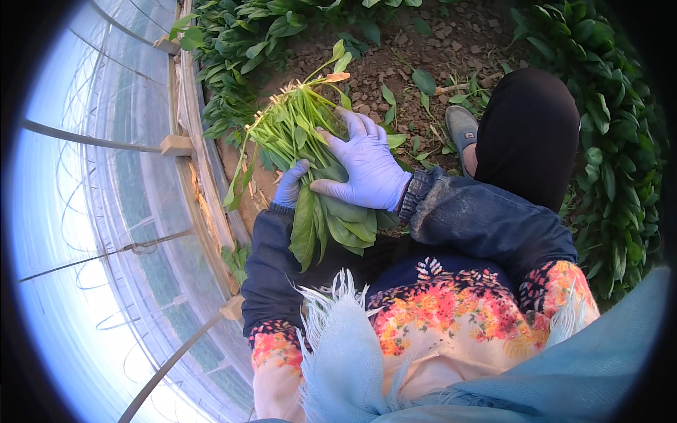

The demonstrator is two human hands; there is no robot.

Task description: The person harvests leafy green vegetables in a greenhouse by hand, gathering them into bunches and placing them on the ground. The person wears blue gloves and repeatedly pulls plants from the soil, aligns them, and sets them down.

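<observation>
A bunch of spinach-like leafy greens (301, 113) lies across both hands, its cut stem ends towards the upper left and its broad leaves hanging towards my lap. My left hand (291, 185), in a pale blue-violet glove, grips the bunch from its left side and partly from beneath; most of its fingers are hidden by the leaves. My right hand (357, 161), gloved alike, rests on top of the stems and leaves with its fingers spread. A yellow-brown withered leaf (337, 77) sticks out at the stem end.
Leafy plants grow at the upper left (232, 69) and along the right (616, 158). Between them lies crumbly soil (439, 39) with loose leaves. A wooden rail (203, 201) and clear plastic sheeting (143, 211) run along the left. My shoe (461, 129) stands beyond my right forearm.
</observation>
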